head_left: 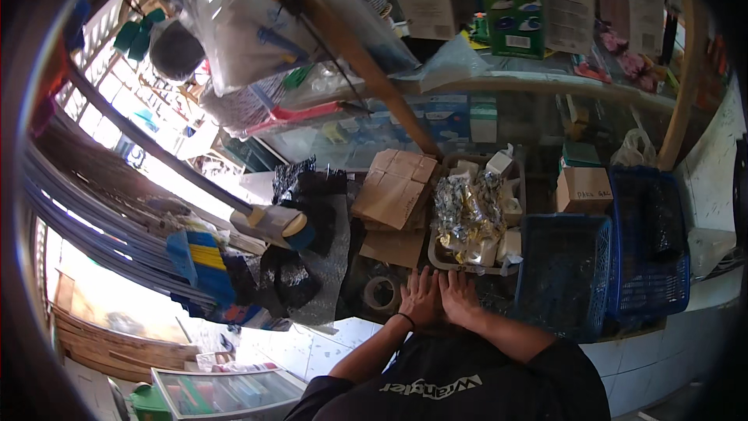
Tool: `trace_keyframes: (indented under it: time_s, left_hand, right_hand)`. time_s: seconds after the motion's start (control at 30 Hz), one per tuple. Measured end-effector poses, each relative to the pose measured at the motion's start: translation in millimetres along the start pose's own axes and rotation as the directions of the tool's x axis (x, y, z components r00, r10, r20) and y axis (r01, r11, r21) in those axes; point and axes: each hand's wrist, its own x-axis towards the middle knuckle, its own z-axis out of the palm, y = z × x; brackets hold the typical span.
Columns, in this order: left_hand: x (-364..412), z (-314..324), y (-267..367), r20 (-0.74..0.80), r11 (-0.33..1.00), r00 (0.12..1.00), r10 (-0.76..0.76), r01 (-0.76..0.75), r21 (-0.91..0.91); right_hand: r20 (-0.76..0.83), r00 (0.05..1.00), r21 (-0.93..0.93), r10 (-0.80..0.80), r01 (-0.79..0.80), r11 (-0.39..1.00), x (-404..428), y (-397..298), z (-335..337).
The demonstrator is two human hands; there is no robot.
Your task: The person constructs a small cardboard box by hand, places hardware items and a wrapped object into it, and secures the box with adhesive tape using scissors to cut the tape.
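Observation:
My left hand [418, 299], with a dark band at the wrist, lies back upward with its fingers apart. Beside it is my right hand [459, 299], also spread and holding nothing. Both point away from me, with the fingertips close to the front rim of a pale plastic tray [433, 257]; whether they touch it I cannot tell. Shiny gold and silver packets [470, 216] fill the tray's middle, with small white boxes [512, 241] along its right side. Left of my left hand is a roll of tape [380, 294]. Flattened cardboard pieces [392, 187] are stacked behind it.
A blue-grey basket [562, 275] and a darker blue basket [648, 298] stand to the right, near a small brown box [583, 189] bearing writing. Black plastic and bubble wrap [327, 263] lie left. A wooden post [374, 79] slants overhead before a glass display case [526, 123].

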Motion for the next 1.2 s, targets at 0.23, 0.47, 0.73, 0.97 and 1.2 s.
trace_keyframes:
  time_s: [0.23, 0.47, 0.73, 0.97, 1.2]
  left_hand:
    - [-20, -39, -32, -0.474, 0.811, 0.875, 0.096, -0.345, -0.473]
    - [-74, -15, -92, -0.356, 0.681, 0.747, -0.561, 0.173, -0.712]
    - [-82, -6, -122, 0.103, 0.611, 0.813, -0.574, 0.508, -0.607]
    - [-59, 9, -129, 0.186, 0.586, 0.819, -0.543, 0.528, -0.615]
    - [-76, -23, -114, -0.215, 0.729, 0.832, -0.511, 0.287, -0.622]
  right_hand:
    - [0.106, 0.992, 0.211, 0.076, -0.097, 0.973, -1, 4, -7]
    - [0.149, 0.978, 0.05, 0.148, -0.157, 0.986, 3, -12, -15]
    - [-0.044, 0.994, 0.102, 0.098, -0.093, 0.99, 11, -49, -60]
    - [-0.134, 0.989, 0.179, -0.054, 0.078, 0.981, 33, -82, -61]
    - [-0.227, 0.973, 0.545, 0.028, 0.103, 0.832, 43, -88, -62]
